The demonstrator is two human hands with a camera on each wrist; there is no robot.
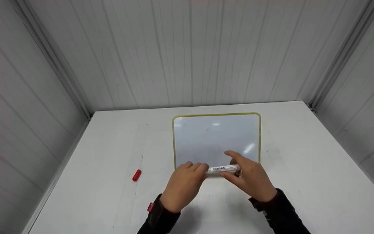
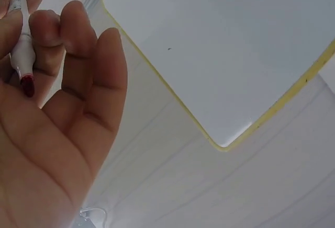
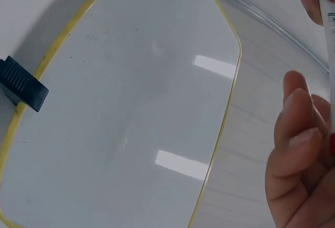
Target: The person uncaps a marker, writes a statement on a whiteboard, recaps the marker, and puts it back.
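— Walls close off the white table (image 1: 304, 156) on three sides; bare tabletop lies left and right of the yellow-rimmed whiteboard (image 1: 216, 136).

— And the hands?

— Both hold the white marker (image 1: 223, 168) level over the board's near edge, left hand (image 1: 183, 187) curled round the tip end, right hand (image 1: 250, 177) pinching the barrel.

— Anything unclear?

— The board's near edge is hidden. The red cap (image 1: 136, 175) lies well left.

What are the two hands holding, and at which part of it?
Both hold one whiteboard marker, uncapped, with a red tip. The left hand grips the tip end with its fingers; the right hand pinches the opposite end.
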